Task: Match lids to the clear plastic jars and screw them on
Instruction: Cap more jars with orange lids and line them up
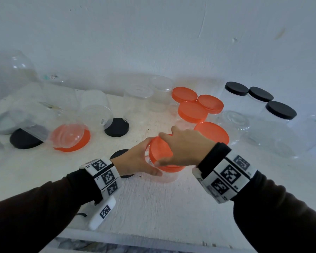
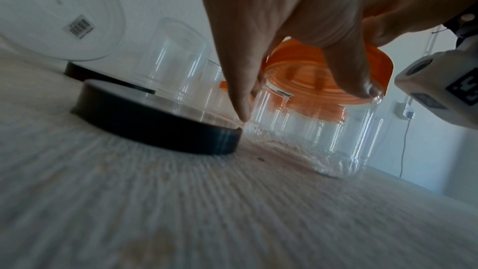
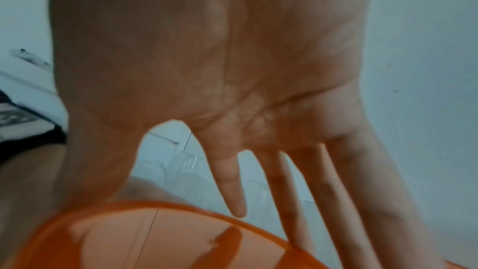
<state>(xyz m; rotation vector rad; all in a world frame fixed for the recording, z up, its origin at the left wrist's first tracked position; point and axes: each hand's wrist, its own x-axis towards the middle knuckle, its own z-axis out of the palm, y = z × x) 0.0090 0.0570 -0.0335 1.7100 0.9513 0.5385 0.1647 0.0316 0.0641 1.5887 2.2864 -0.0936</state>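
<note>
A clear plastic jar [image 1: 169, 177] stands upright on the white table [image 1: 153, 207], near its middle. An orange lid [image 1: 160, 152] sits on the jar's mouth. My left hand [image 1: 144, 159] grips the jar from the left, just under the lid. My right hand [image 1: 182, 148] lies over the lid, thumb and fingers spread to its rim. In the left wrist view my left hand [image 2: 300, 93] wraps the jar [image 2: 310, 134] below the orange lid [image 2: 323, 81]. The right wrist view shows my right hand [image 3: 220, 191] spread above the lid [image 3: 155, 238].
A loose black lid [image 1: 119, 154] [image 2: 155, 120] lies just left of the held jar. Orange-lidded jars [image 1: 192, 110] stand behind it, black-lidded jars [image 1: 281, 110] at back right. Lidless jars [image 1: 137, 103], another black lid [image 1: 116, 127] and an orange lid [image 1: 71, 143] sit to the left.
</note>
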